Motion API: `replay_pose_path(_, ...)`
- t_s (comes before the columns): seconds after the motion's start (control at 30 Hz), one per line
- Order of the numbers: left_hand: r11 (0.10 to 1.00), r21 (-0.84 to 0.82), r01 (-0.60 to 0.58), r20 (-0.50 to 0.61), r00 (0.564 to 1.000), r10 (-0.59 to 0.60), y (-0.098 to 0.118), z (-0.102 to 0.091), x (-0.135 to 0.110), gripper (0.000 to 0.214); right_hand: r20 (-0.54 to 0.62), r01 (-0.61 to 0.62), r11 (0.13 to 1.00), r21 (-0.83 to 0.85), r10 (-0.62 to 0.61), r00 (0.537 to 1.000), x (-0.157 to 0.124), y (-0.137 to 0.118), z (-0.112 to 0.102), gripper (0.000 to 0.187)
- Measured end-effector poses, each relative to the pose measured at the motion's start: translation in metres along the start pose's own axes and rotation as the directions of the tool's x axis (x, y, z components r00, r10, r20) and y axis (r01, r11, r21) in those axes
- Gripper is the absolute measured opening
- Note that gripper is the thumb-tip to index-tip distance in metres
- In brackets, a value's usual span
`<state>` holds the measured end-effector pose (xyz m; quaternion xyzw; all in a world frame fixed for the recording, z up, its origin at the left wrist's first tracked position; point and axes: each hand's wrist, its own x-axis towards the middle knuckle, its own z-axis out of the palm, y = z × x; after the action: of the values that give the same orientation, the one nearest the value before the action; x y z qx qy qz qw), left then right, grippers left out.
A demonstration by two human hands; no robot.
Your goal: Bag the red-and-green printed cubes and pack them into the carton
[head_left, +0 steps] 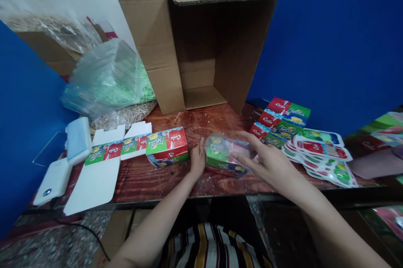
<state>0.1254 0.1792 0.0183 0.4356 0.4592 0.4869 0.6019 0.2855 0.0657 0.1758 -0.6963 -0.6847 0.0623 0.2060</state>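
A small Sprite and Cola printed box wrapped in clear plastic film [224, 155] lies on the wooden table [189, 123] in front of me. My left hand [197, 159] presses against its left end. My right hand [262, 159] holds its right side, fingers spread over the film. A second, unwrapped printed box [166, 147] stands just left of my left hand. Further left lie flat, unfolded box blanks [108, 150].
An open cardboard carton [201, 41] lies on its side at the back. Plastic bags of green pieces [103, 77] sit at the back left. Stacked printed boxes [281, 122] and flat printed sheets [321, 152] lie to the right. A white device [67, 154] rests at the left edge.
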Motion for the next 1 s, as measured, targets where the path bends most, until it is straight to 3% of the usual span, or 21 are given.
replay_pose_path(0.1,0.996,0.065,-0.062,-0.007,0.998,0.062,-0.005,-0.001,0.002,0.045,-0.011,0.046,0.999,0.023,-0.046,0.999,0.008,-0.008,-0.014,0.039)
replay_pose_path(0.2,0.988,0.122,-0.099,-0.008,0.995,0.1,-0.009,-0.002,0.004,0.046,-0.071,0.224,0.973,0.047,-0.22,0.973,0.03,-0.015,-0.029,0.028)
replay_pose_path(0.33,0.975,0.184,-0.128,0.0,0.992,0.13,-0.009,-0.003,0.004,0.047,-0.179,0.522,0.848,-0.088,-0.529,0.829,0.092,-0.006,-0.033,0.025)
replay_pose_path(0.37,0.971,0.197,-0.133,0.002,0.991,0.136,-0.009,-0.004,0.004,0.048,-0.172,0.564,0.814,-0.14,-0.58,0.796,0.108,-0.001,-0.033,0.026)
replay_pose_path(0.43,0.966,0.218,-0.142,0.006,0.99,0.144,-0.008,-0.004,0.003,0.048,-0.193,0.575,0.795,-0.195,-0.606,0.772,0.129,0.01,-0.033,0.026)
replay_pose_path(0.5,0.962,0.23,-0.148,0.007,0.989,0.15,-0.009,-0.005,0.002,0.049,-0.291,0.512,0.841,-0.174,-0.541,0.789,0.13,0.022,-0.032,0.028)
replay_pose_path(0.57,0.96,0.235,-0.151,0.004,0.988,0.154,-0.01,-0.005,0.002,0.05,-0.498,0.418,0.908,-0.016,-0.37,0.784,0.11,0.034,-0.026,0.034)
replay_pose_path(0.6,0.96,0.234,-0.151,0.001,0.988,0.155,-0.01,-0.005,0.002,0.051,-0.617,0.384,0.915,0.125,-0.232,0.752,0.094,0.04,-0.018,0.035)
replay_pose_path(0.63,0.961,0.233,-0.151,-0.003,0.988,0.156,-0.011,-0.005,0.001,0.052,-0.721,0.378,0.876,0.299,-0.052,0.691,0.077,0.046,-0.007,0.037)
replay_pose_path(0.67,0.961,0.232,-0.15,-0.007,0.988,0.156,-0.012,-0.005,0.002,0.052,-0.782,0.403,0.797,0.45,0.134,0.609,0.058,0.051,0.006,0.038)
replay_pose_path(0.7,0.961,0.232,-0.148,-0.013,0.988,0.155,-0.013,-0.004,0.002,0.052,-0.773,0.445,0.69,0.571,0.271,0.573,0.041,0.056,0.023,0.039)
replay_pose_path(0.77,0.961,0.235,-0.144,-0.024,0.988,0.154,-0.015,-0.003,0.002,0.051,-0.634,0.408,0.525,0.747,0.378,0.675,0.011,0.06,0.058,0.053)
replay_pose_path(0.87,0.958,0.248,-0.141,-0.037,0.987,0.155,-0.018,-0.001,0.001,0.05,-0.409,0.244,0.444,0.862,0.327,0.852,-0.015,0.054,0.103,0.075)
replay_pose_path(0.93,0.956,0.258,-0.142,-0.038,0.987,0.157,-0.018,-0.001,0.0,0.05,-0.334,0.187,0.462,0.867,0.259,0.906,-0.02,0.046,0.12,0.087)
replay_pose_path(1.0,0.953,0.266,-0.145,-0.034,0.987,0.16,-0.018,-0.001,-0.001,0.051,-0.335,0.193,0.47,0.862,0.241,0.911,-0.02,0.041,0.128,0.093)
